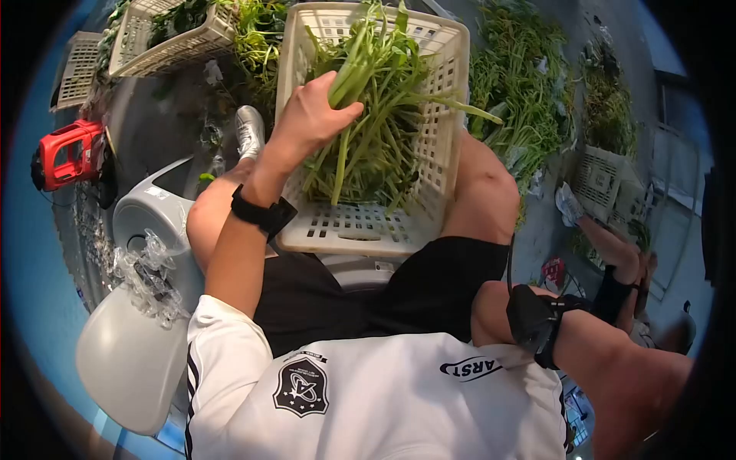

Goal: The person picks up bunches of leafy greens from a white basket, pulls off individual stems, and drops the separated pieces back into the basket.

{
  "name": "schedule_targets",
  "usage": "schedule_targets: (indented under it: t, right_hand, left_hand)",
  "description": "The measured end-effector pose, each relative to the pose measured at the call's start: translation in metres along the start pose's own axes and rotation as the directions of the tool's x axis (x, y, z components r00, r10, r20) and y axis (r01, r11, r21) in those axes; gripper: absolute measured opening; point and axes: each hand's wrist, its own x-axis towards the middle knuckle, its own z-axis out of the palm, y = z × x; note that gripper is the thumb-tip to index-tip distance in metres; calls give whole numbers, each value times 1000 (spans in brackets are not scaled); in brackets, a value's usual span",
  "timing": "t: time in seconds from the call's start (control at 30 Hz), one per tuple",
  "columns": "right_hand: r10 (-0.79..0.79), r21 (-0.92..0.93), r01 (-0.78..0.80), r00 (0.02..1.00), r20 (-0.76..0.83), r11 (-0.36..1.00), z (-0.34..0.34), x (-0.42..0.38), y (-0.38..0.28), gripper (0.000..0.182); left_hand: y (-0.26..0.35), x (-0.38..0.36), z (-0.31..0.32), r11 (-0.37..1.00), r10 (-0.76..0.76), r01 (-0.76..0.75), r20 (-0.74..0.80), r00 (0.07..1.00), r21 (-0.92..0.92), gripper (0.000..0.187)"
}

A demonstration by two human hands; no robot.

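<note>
My left hand [313, 115], with a black band on its wrist, is closed round a bunch of leafy green stems [360, 65]. That bunch is over a pale plastic crate [448, 92], which stands tilted between my knees. More loose green stems [368, 161] lie inside the crate, under my hand. My right arm [583, 341] is bent up close to the camera at the lower right, with a black strap and device [533, 322] on it. The fingers of my right hand cannot be made out there.
Piles of greens [521, 92] lie on the floor to the right. Another crate [172, 46] with greens stands at the upper left. On the left are a red-and-black device [69, 157] and a grey stool [130, 360] with clear plastic [149, 280]. Another person's leg [609, 241] shows at right.
</note>
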Motion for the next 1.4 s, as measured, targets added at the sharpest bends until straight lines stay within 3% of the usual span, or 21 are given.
schedule_targets:
  t: [0.03, 0.13, 0.47, 0.6, 0.8, 0.93, 1.0, 1.07, 1.13, 1.2, 1.23, 1.27, 1.3, 1.33, 1.4]
  right_hand:
    - [73, 13, -75, 994, 86, 997, -16, 2, -21, 22]
    - [176, 19, -180, 975, 135, 984, -24, -10, -10, 21]
    - [91, 275, -83, 996, -14, 958, -42, -32, 16, 22]
    - [57, 347, -52, 998, -6, 936, -53, -33, 17, 22]
    - [204, 205, -185, 976, -78, 961, -55, -32, 3, 18]
    - [148, 159, -120, 973, -179, 980, -52, -33, 5, 13]
    - [200, 141, -176, 964, -176, 974, -71, -30, 34, 16]
    - [349, 86, -338, 917, -192, 937, -96, -26, 91, 22]
    - [588, -39, -613, 772, -241, 789, -109, -42, 168, 29]
    - [758, -426, -788, 584, -291, 444, -107, -88, 247, 31]
    - [879, -730, -676, 283, -383, -101, -97, -101, 273, 34]
    - [875, -879, -462, 369, -312, -118, -98, -137, 290, 32]
    - [941, -949, -266, 243, -237, -170, -101, -158, 304, 30]
    - [918, -932, -232, 221, -330, -279, -97, -183, 317, 20]
    - [903, -934, -46, 244, -354, -354, -89, -205, 322, 12]
  left_hand:
    - [1, -2, 2, 1000, -26, 26, 22, 999, -9, 42]
    - [-3, 4, -6, 997, -66, 64, 38, 997, 48, 44]
    - [-3, 18, 17, 989, -128, 120, 88, 988, 92, 41]
    - [-5, 23, 28, 984, -124, 110, 94, 988, 142, 42]
    - [3, 26, 31, 979, -149, 131, 112, 982, 157, 42]
    - [-5, 24, 31, 974, -130, 112, 80, 988, 195, 40]
    - [-7, 23, 27, 976, -111, 96, 67, 992, 195, 39]
    - [-11, 23, 21, 977, -75, 67, 33, 997, 201, 38]
    - [-6, 20, 15, 968, -98, 94, 8, 995, 233, 38]
    - [-10, 17, 12, 967, -70, 72, -20, 997, 244, 35]
    - [-14, 16, 12, 965, -66, 74, -41, 997, 252, 35]
    - [-16, 15, 12, 963, -61, 74, -59, 996, 260, 36]
    - [-17, 16, 10, 960, -57, 77, -82, 995, 270, 36]
    - [-16, 15, 8, 965, -50, 71, -91, 995, 252, 37]
    - [-16, 13, 5, 974, -46, 70, -113, 993, 218, 38]
